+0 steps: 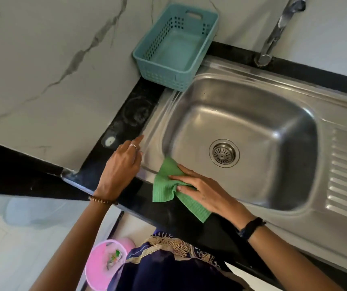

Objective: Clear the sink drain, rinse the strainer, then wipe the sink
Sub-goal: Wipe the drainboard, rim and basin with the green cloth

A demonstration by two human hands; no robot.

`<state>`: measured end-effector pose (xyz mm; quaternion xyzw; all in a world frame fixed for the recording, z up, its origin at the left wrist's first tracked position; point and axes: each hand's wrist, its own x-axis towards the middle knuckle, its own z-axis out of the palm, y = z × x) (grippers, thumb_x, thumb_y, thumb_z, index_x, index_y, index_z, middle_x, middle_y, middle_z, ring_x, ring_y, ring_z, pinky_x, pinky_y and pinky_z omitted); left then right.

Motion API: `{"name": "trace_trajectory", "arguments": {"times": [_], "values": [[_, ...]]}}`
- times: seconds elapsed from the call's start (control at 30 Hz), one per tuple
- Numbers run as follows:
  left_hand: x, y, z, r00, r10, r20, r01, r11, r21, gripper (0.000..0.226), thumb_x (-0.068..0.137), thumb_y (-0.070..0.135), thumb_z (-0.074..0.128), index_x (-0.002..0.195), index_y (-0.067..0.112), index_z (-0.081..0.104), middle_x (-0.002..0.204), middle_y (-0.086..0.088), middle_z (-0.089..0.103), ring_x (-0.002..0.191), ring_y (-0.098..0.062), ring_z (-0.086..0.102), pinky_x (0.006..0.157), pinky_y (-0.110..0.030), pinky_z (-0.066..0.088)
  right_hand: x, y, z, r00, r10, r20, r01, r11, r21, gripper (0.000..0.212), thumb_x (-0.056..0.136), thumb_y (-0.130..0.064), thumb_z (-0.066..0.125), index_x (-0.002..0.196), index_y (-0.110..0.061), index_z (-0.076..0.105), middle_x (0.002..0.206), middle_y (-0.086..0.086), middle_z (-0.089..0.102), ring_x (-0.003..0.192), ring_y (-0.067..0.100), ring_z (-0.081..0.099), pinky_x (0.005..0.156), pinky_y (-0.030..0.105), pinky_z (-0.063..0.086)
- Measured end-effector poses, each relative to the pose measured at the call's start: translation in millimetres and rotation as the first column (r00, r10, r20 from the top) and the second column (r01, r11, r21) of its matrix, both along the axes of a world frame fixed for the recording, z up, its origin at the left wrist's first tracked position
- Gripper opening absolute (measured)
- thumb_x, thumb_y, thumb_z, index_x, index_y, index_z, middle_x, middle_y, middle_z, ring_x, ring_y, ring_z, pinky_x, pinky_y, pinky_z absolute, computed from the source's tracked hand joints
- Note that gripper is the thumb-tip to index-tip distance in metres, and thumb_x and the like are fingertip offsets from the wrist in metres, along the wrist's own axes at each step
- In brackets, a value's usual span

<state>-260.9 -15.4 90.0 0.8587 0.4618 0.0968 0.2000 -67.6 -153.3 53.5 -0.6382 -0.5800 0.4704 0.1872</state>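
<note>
step: wiping sink (241,114) rim, near-left corner
right hand (202,190): pinching green cloth (168,183), fingers flat on top
left hand (122,164): spread, bracing on counter (126,114) edge
strainer (224,153): seated in drain
tip: keep cloth flat, overlap strokes toward basin

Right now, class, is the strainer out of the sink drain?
No, the strainer sits in the drain at the bottom of the sink.

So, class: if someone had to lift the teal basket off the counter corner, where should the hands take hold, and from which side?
Grip the teal basket by the slot handle in its far short wall, or by the rim of both short walls, coming from above: it sits upright and open-topped, tucked against the marble wall, blocking that side.
</note>
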Motion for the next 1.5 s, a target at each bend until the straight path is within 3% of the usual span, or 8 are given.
{"name": "trace_trajectory", "arguments": {"times": [0.27,0.6,0.7,0.8,0.93,1.17,1.37,1.5], "values": [[12,45,-8,0.964,-0.258,0.07,0.257,0.966,0.02,0.04,0.093,0.02,0.049,0.13,0.004,0.049,0.132,-0.016,0.055,0.125,-0.029,0.048,0.11,-0.036,0.031,-65,76,-1,0.907,-0.236,0.348,0.176,0.965,0.194,0.049,0.097,-0.044,0.036,0.144,-0.044,0.022,0.16,0.001,0.003,0.114,0.026,0.058,0.086,0.034,0.049],[49,82,-6,0.951,-0.223,0.213,0.265,0.945,-0.193,0.053,0.093,0.041,0.04,0.138,0.013,0.041,0.144,-0.006,0.043,0.136,-0.015,0.035,0.116,-0.028,0.017,-76,75,-6,0.877,-0.34,0.339,0.261,0.93,0.259,0.053,0.097,-0.039,0.039,0.147,-0.035,0.022,0.158,0.005,0.017,0.121,0.026,0.054,0.1,0.034,0.042],[58,94,-4,0.949,-0.231,0.215,0.273,0.943,-0.192,0.058,0.088,0.042,0.04,0.137,0.012,0.041,0.144,-0.006,0.043,0.136,-0.015,0.034,0.117,-0.03,0.016,-75,126,-14,0.783,-0.613,0.102,0.596,0.788,0.156,0.05,0.1,-0.037,0.034,0.146,-0.041,0.014,0.159,0.003,0.011,0.117,0.026,0.057,0.092,0.033,0.047],[67,102,-4,0.946,-0.261,0.194,0.292,0.944,-0.153,0.059,0.089,0.041,0.046,0.14,0.012,0.036,0.148,-0.006,0.036,0.139,-0.014,0.028,0.117,-0.028,0.01,-45,178,-18,0.497,-0.798,-0.341,0.85,0.526,0.007,0.051,0.1,-0.028,0.037,0.146,-0.035,0.016,0.154,0.005,0.03,0.131,0.023,0.045,0.106,0.035,0.039],[82,106,-8,0.944,-0.306,0.127,0.32,0.941,-0.112,0.064,0.091,0.047,0.039,0.143,0.013,0.026,0.153,-0.004,0.025,0.142,-0.01,0.017,0.116,-0.022,0.001,6,233,-14,0.304,-0.828,-0.472,0.925,0.374,-0.061,0.042,0.101,-0.024,0.038,0.142,-0.017,0.037,0.142,0.009,0.048,0.126,0.024,0.049,0.103,0.026,0.039],[104,105,-20,0.959,-0.283,0.004,0.283,0.958,-0.057,0.054,0.094,0.041,0.04,0.136,0.007,0.041,0.148,-0.012,0.036,0.139,-0.02,0.031,0.117,-0.028,0.007,-46,170,-33,0.208,-0.751,-0.626,0.858,0.448,-0.253,0.033,0.099,-0.01,0.039,0.129,-0.004,0.05,0.125,0.019,0.06,0.115,0.034,0.058,0.098,0.043,0.048],[116,100,-19,0.98,-0.187,0.06,0.19,0.981,-0.039,0.058,0.093,0.046,0.029,0.126,0.004,0.051,0.134,-0.015,0.052,0.126,-0.026,0.047,0.112,-0.032,0.025,-6,207,-28,0.063,-0.692,-0.719,0.853,0.411,-0.321,0.029,0.097,-0.013,0.044,0.122,0.0,0.053,0.107,0.012,0.065,0.097,0.015,0.063,0.087,0.026,0.052],[125,105,-21,0.951,-0.308,0.001,0.308,0.951,0.024,0.052,0.095,0.037,0.03,0.124,0.0,0.053,0.132,-0.019,0.054,0.124,-0.029,0.05,0.108,-0.039,0.035,42,255,-26,0.109,-0.751,-0.651,0.92,0.324,-0.219,0.051,0.097,-0.009,0.046,0.145,-0.007,0.03,0.143,0.016,0.044,0.13,0.027,0.046,0.11,0.038,0.038]]}}
